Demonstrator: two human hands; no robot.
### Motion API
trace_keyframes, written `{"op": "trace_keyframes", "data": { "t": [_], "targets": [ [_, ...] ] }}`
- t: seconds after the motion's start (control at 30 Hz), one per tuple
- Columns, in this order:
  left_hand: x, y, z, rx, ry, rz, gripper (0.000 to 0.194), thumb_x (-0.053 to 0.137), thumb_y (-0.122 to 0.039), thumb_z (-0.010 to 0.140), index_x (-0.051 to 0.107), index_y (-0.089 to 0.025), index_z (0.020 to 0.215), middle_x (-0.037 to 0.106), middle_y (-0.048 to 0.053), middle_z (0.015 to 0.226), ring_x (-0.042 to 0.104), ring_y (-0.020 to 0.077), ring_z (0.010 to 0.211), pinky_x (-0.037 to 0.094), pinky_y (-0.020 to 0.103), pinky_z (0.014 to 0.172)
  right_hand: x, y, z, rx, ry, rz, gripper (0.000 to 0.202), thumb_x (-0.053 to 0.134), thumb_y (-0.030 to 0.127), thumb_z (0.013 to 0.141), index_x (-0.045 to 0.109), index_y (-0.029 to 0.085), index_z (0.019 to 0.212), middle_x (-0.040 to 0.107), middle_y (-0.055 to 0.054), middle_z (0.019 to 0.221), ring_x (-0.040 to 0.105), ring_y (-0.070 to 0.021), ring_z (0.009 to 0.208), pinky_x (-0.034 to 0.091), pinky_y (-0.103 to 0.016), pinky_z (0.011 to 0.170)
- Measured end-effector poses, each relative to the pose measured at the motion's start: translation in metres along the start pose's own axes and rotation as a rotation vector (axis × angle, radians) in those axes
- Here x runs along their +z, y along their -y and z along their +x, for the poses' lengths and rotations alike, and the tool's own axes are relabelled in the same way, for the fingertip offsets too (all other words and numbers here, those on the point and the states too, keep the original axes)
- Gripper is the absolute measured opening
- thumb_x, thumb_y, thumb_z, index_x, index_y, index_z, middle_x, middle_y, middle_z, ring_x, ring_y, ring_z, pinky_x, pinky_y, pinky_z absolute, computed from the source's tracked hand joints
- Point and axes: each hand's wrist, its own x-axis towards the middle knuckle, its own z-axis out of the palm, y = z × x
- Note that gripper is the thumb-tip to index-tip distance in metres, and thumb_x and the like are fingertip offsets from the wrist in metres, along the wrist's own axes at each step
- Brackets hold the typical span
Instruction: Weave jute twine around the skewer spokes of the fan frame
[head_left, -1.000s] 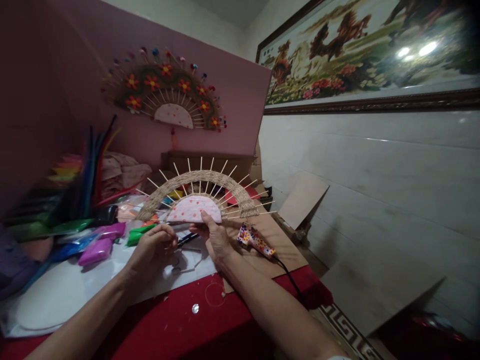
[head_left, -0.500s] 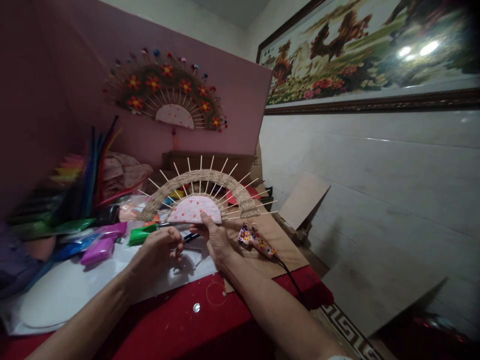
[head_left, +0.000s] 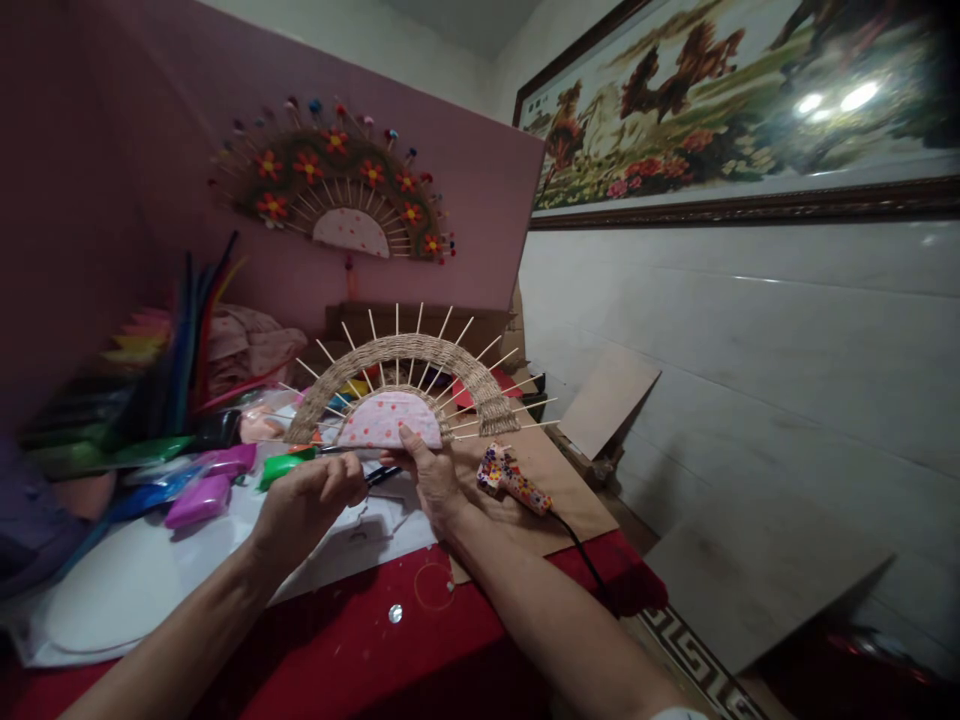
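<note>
My right hand (head_left: pixel 431 480) grips a half-round fan by its lower edge, the thumb pressed on the white, red-dotted half-circle (head_left: pixel 390 420). The fan has a woven cord band (head_left: pixel 397 348) in an arch, with thin sticks fanning out through it, and stands upright facing me. To the left, below the fan, my left hand (head_left: pixel 311 495) is closed with its fingers curled; whatever may be in them is hidden. A dark pen-like object (head_left: pixel 382 475) shows between my hands, partly covered. Right of the fan lies a flower-patterned glue gun (head_left: pixel 514 480) with a black cord.
Several bags of coloured clay (head_left: pixel 199 500) and white round discs (head_left: pixel 112 590) lie at the left on a red tablecloth (head_left: pixel 360 660). A cardboard sheet (head_left: pixel 555 520) lies under the glue gun. Behind, a decorated fan (head_left: pixel 345 190) hangs on a pink board (head_left: pixel 480 230).
My left hand has turned and its fingers have curled more tightly, rising slightly. The fan in my right hand has tilted slightly, its sticks shifting a little.
</note>
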Motion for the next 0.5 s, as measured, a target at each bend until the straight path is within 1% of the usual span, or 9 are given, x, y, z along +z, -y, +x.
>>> {"op": "trace_keyframes", "data": {
  "t": [0.17, 0.37, 0.43, 0.5],
  "targets": [
    [-0.001, 0.006, 0.000, 0.095, -0.028, 0.136, 0.033, 0.053, -0.015, 0.067, 0.033, -0.018, 0.041, 0.034, -0.001, 0.051, 0.031, 0.0108, 0.053, 0.033, 0.026, 0.051, 0.001, 0.002, -0.001, -0.021, 0.001, -0.043, 0.028, 0.072, 0.034, 0.061, 0.063, 0.014, 0.078, 0.065, 0.001, 0.062, 0.059, -0.0129, 0.045, 0.054, -0.026, 0.049],
    [-0.010, 0.018, 0.001, 0.325, 0.071, 0.428, 0.035, 0.053, -0.019, 0.075, 0.031, -0.018, 0.048, 0.034, -0.001, 0.055, 0.031, 0.0112, 0.056, 0.029, 0.028, 0.054, 0.001, 0.003, -0.002, -0.047, 0.028, -0.053, 0.023, 0.072, 0.032, 0.062, 0.063, 0.014, 0.074, 0.063, 0.002, 0.059, 0.059, -0.0131, 0.045, 0.053, -0.025, 0.046],
    [-0.010, 0.019, 0.001, 0.342, 0.086, 0.464, 0.034, 0.053, -0.019, 0.076, 0.031, -0.018, 0.049, 0.034, -0.001, 0.056, 0.031, 0.0114, 0.055, 0.028, 0.028, 0.053, 0.000, 0.002, -0.002, -0.058, 0.039, -0.052, 0.022, 0.071, 0.033, 0.063, 0.063, 0.014, 0.073, 0.063, 0.002, 0.058, 0.059, -0.0128, 0.045, 0.053, -0.025, 0.046],
    [-0.009, 0.019, 0.002, 0.309, 0.061, 0.437, 0.035, 0.054, -0.019, 0.074, 0.031, -0.019, 0.048, 0.033, -0.001, 0.054, 0.031, 0.0114, 0.054, 0.028, 0.028, 0.052, -0.001, 0.001, -0.001, -0.066, 0.043, -0.050, 0.022, 0.071, 0.033, 0.064, 0.064, 0.014, 0.072, 0.063, 0.002, 0.057, 0.059, -0.0126, 0.045, 0.053, -0.025, 0.047]
  ]
}}
